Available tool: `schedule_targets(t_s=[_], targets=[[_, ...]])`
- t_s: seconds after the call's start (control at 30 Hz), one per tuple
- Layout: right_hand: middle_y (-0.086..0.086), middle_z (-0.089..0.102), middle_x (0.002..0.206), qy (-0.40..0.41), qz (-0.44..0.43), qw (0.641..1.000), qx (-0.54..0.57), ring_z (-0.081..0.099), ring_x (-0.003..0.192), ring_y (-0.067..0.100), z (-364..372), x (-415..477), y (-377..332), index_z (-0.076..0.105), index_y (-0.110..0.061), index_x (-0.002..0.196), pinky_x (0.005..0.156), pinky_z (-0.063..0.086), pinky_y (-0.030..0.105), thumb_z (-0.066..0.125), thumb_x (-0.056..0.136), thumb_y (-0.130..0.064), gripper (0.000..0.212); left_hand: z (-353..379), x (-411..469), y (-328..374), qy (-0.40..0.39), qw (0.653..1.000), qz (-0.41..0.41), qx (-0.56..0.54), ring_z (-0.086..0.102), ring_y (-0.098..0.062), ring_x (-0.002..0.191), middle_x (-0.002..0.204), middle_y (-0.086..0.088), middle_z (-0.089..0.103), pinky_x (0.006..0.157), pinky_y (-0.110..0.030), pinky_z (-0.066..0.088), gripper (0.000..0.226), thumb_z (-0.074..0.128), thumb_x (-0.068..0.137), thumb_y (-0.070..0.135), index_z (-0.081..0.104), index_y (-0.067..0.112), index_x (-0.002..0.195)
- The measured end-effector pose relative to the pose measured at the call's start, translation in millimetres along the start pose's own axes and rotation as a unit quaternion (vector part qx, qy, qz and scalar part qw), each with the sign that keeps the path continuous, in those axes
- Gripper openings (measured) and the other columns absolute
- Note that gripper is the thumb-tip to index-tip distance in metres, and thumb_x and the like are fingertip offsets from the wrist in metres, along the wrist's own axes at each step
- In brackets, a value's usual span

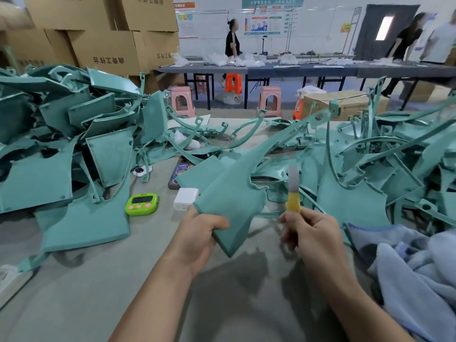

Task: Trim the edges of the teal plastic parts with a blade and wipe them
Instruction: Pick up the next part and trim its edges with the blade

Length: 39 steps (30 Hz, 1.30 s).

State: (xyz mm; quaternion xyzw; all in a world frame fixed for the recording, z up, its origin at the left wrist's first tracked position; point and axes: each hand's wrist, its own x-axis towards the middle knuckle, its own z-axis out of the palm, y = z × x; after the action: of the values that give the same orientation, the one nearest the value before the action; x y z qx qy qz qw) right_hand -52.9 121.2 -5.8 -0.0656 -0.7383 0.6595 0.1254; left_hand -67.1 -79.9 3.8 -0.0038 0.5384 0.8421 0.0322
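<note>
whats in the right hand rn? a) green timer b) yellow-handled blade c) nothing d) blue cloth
b: the right hand grips the yellow-handled blade, tip up; the left hand holds a teal part, and the blue cloth lies off to the right.

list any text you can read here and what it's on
Nothing reads cleanly.
Cardboard boxes: dark printed characters, seemingly upside down, illegible.
Wall posters: too small and blurred.
Yellow sign by the doorway: blurred.
Green timer: no readable digits.
Phone case: print blurred.
</note>
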Motion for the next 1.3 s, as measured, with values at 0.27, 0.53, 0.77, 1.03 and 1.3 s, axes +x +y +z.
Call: schedule_targets(t_s=[0.27, 0.53, 0.77, 1.03, 1.3], targets=[[0.014, 0.051, 0.047, -0.114, 0.075, 0.988, 0.074, 0.038, 0.038, 0.018, 14, -2, -1, 0.067, -0.009, 0.068, 0.038, 0.03, 0.023, 0.054, 0.102, -0.011, 0.036, 10, 1, -4, 0.009, 0.993, 0.084, 0.078, 0.064, -0.027, 0.09, 0.091, -0.015, 0.069, 0.082, -0.043, 0.047, 0.037, 0.056, 0.058, -0.009, 0.074, 0.007, 0.087], [0.011, 0.054, 0.048, -0.118, 0.046, 0.992, 0.011, 0.039, 0.04, 0.018, 16, -6, 1, 0.068, -0.013, 0.066, 0.041, 0.032, 0.025, 0.054, 0.101, -0.011, 0.037, 12, 2, -2, 0.039, 0.994, 0.074, 0.067, 0.064, -0.031, 0.092, 0.098, -0.021, 0.069, 0.087, -0.045, 0.047, 0.048, 0.056, 0.056, -0.01, 0.065, -0.009, 0.103], [-0.001, 0.047, 0.049, 0.017, -0.069, 0.995, -0.073, 0.038, 0.047, 0.013, -1, -2, 4, 0.06, -0.008, 0.07, 0.049, 0.033, 0.031, 0.06, 0.093, -0.024, 0.028, 10, 0, 5, 0.091, 0.994, 0.034, 0.04, 0.075, -0.032, 0.092, 0.102, -0.014, 0.078, 0.08, -0.04, 0.059, 0.039, 0.058, 0.079, -0.023, 0.074, 0.01, 0.093], [-0.002, 0.056, 0.058, 0.002, -0.219, 0.91, -0.351, 0.049, 0.057, 0.02, -26, 10, -7, 0.059, -0.018, 0.073, 0.052, 0.039, 0.033, 0.064, 0.095, -0.026, 0.024, 5, -8, 18, 0.057, 0.993, -0.039, 0.092, 0.073, -0.037, 0.068, 0.088, -0.019, 0.077, 0.058, -0.047, 0.058, 0.044, 0.057, 0.073, -0.013, 0.079, 0.026, 0.075], [-0.008, 0.055, 0.055, 0.147, -0.17, 0.92, -0.322, 0.046, 0.049, 0.011, -44, 18, -8, 0.051, -0.018, 0.062, 0.046, 0.024, 0.025, 0.06, 0.099, -0.027, 0.039, -2, -8, 19, 0.038, 0.988, -0.08, 0.124, 0.071, -0.038, 0.063, 0.086, -0.023, 0.075, 0.053, -0.046, 0.056, 0.036, 0.057, 0.072, -0.011, 0.077, 0.018, 0.077]])
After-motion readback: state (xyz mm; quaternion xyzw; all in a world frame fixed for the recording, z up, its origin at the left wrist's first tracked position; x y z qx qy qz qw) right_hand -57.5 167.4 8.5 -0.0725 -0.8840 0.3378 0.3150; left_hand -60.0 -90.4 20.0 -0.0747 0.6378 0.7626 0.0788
